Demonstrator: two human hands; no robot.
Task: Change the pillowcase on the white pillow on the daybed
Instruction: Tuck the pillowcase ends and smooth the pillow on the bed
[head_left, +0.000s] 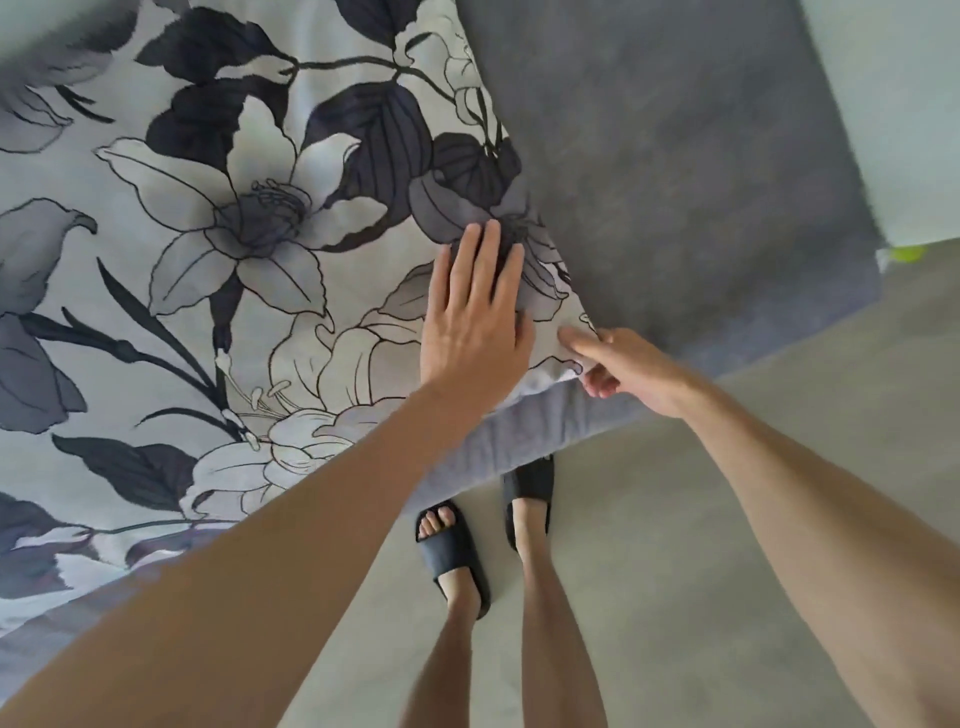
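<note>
**One head camera, looking steeply down**

The single view comes from the person's head and faces forward and almost straight down. It sits close above the daybed (675, 171), whose near edge runs slantwise through the frame. The floor (727, 519) fills the near right, and the person's own feet in sandals (454, 556) show directly below the lens. The wide angle bends the edges. No second view shares the scene.

Soft, even daylight, wide-angle view

Light is diffuse with no glare; a faint shadow lies under the left hand (475, 317). The picture is slightly soft throughout, the forearms at the bottom edge blur, and straight edges bow toward the corners.
</note>
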